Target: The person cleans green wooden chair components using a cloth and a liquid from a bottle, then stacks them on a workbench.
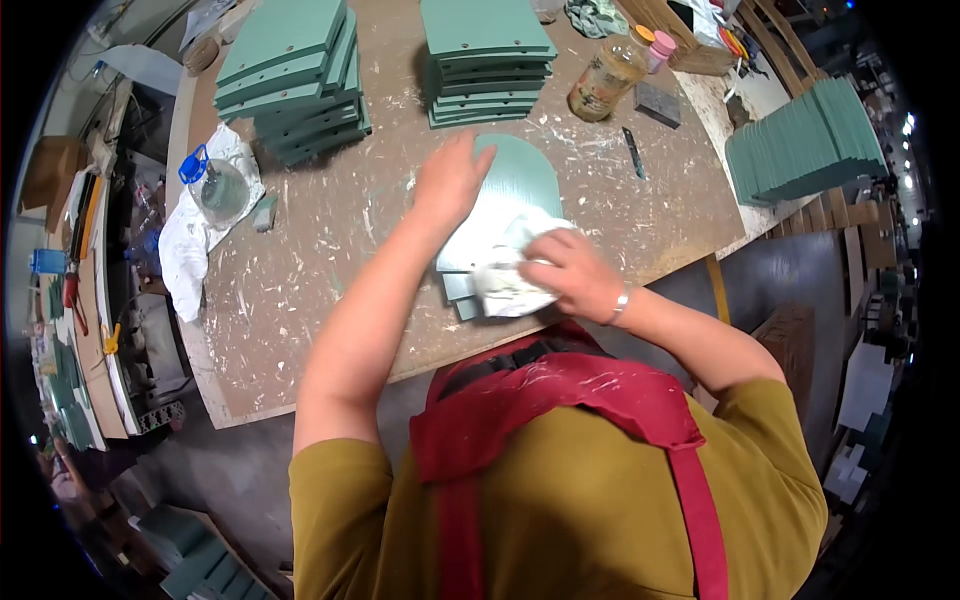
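A green panel with a rounded far end (522, 165) lies on the worktable in front of me, its middle shiny with reflected light. My left hand (450, 182) rests on the panel's left edge near the rounded end, fingers stretched out and holding nothing. Bunched in my right hand (577, 272) is a white cloth (503, 285), pressed against the panel's near right part. The cloth hides that corner. Beneath the near left corner, pieces of other green panels (460, 298) stick out.
Two stacks of green panels (285, 45) (490, 30) stand at the back. To their right are a bottle with an orange cap (605, 80), a dark block (657, 104) and a knife (633, 153). A blue-capped bottle (222, 192) stands left. More panels (805, 140) line the right edge.
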### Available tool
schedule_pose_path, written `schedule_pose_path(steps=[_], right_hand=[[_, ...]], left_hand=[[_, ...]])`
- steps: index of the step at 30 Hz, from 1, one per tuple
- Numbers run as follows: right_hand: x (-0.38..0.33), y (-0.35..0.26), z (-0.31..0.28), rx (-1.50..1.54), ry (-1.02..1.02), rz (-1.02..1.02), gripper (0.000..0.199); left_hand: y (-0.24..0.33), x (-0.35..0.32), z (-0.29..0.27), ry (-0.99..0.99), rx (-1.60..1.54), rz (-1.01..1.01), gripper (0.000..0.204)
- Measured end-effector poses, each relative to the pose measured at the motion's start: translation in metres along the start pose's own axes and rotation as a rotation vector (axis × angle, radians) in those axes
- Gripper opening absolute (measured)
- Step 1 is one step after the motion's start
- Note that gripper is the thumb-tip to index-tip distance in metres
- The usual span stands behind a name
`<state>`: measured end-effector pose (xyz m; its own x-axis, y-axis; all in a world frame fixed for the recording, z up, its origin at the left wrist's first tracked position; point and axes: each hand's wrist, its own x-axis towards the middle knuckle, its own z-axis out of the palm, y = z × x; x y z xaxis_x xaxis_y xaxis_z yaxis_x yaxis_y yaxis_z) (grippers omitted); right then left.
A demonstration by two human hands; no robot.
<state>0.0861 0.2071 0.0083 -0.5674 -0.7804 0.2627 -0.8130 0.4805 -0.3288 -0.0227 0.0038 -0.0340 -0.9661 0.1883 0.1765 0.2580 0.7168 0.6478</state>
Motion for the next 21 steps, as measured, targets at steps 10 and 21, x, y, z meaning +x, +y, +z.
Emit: schedule_pose_path(steps=[10, 21], right_hand=[[0.004, -0.003, -0.036, 0.173, 0.365, 0.25, 0.023], [0.011, 0.076, -0.057, 0.16, 0.38, 0.491, 0.029]], left_hand=[[0.003, -0.002, 0.005, 0.015, -0.051, -0.016, 0.032], [-0.002, -0.038, -0.019, -0.073, -0.123, -0.248, 0.058]])
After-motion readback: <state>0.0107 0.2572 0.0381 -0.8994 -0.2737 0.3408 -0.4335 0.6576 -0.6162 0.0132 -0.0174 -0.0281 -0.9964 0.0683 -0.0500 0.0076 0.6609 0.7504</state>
